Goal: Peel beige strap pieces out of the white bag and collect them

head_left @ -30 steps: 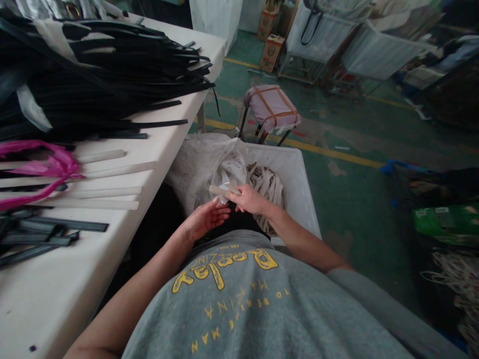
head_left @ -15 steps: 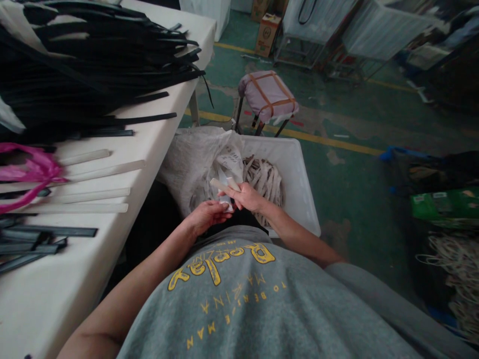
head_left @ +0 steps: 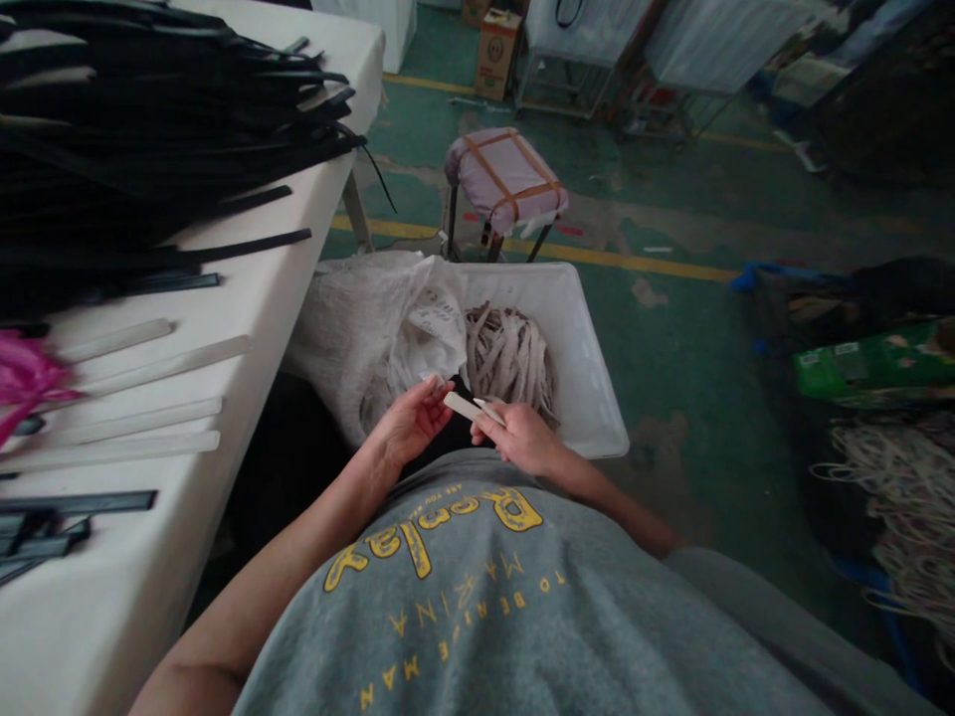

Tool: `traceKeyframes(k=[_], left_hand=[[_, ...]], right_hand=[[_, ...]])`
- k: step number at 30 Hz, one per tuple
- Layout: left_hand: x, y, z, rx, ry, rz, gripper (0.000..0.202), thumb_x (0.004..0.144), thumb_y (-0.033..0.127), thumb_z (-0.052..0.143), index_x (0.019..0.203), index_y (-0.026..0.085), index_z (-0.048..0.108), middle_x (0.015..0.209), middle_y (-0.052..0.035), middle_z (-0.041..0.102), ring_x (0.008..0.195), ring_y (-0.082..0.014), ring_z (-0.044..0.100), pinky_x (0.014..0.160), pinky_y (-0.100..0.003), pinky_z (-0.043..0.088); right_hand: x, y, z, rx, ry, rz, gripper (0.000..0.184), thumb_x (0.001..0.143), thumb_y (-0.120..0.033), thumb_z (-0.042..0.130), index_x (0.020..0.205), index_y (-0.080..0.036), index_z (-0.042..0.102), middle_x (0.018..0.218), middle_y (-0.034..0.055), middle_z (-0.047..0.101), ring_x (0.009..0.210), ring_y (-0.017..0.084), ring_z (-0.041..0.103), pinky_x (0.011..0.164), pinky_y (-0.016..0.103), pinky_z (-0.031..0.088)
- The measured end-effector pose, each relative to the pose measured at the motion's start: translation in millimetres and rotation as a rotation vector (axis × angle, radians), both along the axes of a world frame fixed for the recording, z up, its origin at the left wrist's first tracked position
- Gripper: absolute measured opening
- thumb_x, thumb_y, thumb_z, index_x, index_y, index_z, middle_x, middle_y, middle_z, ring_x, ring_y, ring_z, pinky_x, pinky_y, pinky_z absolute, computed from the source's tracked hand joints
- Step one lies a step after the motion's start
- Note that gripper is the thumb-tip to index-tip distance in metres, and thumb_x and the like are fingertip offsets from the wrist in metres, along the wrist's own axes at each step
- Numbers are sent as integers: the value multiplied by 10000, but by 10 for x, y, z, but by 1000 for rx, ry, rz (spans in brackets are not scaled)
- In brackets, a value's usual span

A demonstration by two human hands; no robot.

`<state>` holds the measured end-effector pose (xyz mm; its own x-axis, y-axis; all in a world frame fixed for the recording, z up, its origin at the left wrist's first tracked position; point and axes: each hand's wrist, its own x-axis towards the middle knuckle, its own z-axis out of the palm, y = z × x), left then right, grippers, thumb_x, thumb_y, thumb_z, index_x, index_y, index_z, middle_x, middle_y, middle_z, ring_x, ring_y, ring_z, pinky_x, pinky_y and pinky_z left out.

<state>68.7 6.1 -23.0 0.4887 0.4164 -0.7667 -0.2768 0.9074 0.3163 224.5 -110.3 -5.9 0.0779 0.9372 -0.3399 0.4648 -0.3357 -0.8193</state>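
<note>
The right hand (head_left: 522,438) grips a flat pale strip (head_left: 463,406), its end jutting toward ten o'clock beside a second pale tip (head_left: 488,411); the left hand (head_left: 414,420) curls loosely near that end, possibly pinching something, I cannot tell. Good handling likely means gripping close to the end, clear of the tangled strips (head_left: 508,360) at the right hand's twelve o'clock.

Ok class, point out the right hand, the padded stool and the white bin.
Right hand (head_left: 520,439), head view: its middle.
Padded stool (head_left: 508,171), head view: covered seat.
White bin (head_left: 580,363), head view: bare inner side.
</note>
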Motion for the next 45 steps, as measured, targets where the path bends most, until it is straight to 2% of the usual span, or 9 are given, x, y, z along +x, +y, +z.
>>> traceKeyframes(k=[9, 16, 21, 24, 30, 33, 37, 42, 45], left_hand=[[34, -88, -51, 61, -16, -51, 60, 895, 173, 669, 842, 145, 670, 765, -21, 725, 678, -104, 687, 669, -208, 563], [109, -225, -130, 250, -62, -136, 183, 778, 266, 805, 749, 131, 685, 688, -23, 692, 632, -119, 645, 648, -225, 539], [197, -145, 30, 444, -55, -126, 328, 645, 381, 896, 771, 122, 738, 736, -28, 704, 690, -116, 628, 689, -229, 504], [355, -212, 142, 517, -65, -152, 395, 567, 430, 920, 765, 129, 757, 771, -37, 719, 733, -126, 631, 725, -238, 498], [793, -533, 449, 590, -349, -553, 383, 744, 499, 786, 779, 122, 729, 537, -15, 606, 458, -136, 547, 503, -272, 418], [912, -491, 568, 624, -349, -526, 373, 732, 487, 801, 813, 128, 739, 591, -24, 646, 463, -130, 548, 493, -263, 407], [971, -433, 504, 666, -242, -429, 337, 679, 426, 857, 780, 120, 755, 679, -38, 686, 594, -120, 588, 596, -244, 450], [998, -559, 382, 561, -339, -606, 383, 750, 496, 772, 804, 119, 737, 525, -12, 601, 412, -129, 504, 449, -267, 387], [1016, -475, 377, 578, -254, -481, 367, 683, 472, 832, 747, 126, 728, 567, -14, 630, 477, -113, 532, 497, -244, 418]], right_hand=[[-18, 71, -93, 4, -131, -25, 368, 1028, -392, 432, 902, -180, 705, 803, 31, 756, 474, 93, 566, 522, 227, 393], [-57, 113, -219, -8, -1, -71, 496, 1025, -539, 384, 879, -160, 667, 743, 36, 727, 471, 103, 563, 532, 235, 423], [43, -176, -221, 63, 180, -53, 540, 977, -632, 416, 900, -160, 667, 785, 55, 729, 654, 159, 671, 644, 262, 508], [123, -439, -94, 53, 252, -151, 546, 946, -661, 459, 838, -159, 644, 668, 38, 684, 598, 158, 653, 608, 264, 514], [193, -657, 268, 260, 284, -492, 528, 957, -640, 466, 789, -171, 640, 673, 48, 684, 598, 155, 647, 604, 271, 527], [189, -782, 247, 291, 314, -519, 509, 948, -636, 493, 851, -167, 665, 737, 62, 714, 648, 162, 665, 638, 277, 542], [162, -890, 102, 217, 334, -509, 537, 938, -651, 493, 823, -156, 665, 652, 51, 686, 597, 158, 655, 607, 276, 532], [182, -743, 110, 304, 294, -606, 559, 946, -660, 460, 760, -164, 638, 656, 60, 679, 586, 162, 646, 597, 287, 529], [155, -733, 40, 265, 305, -558, 565, 938, -681, 450, 829, -166, 656, 686, 66, 700, 604, 172, 664, 607, 298, 537]])
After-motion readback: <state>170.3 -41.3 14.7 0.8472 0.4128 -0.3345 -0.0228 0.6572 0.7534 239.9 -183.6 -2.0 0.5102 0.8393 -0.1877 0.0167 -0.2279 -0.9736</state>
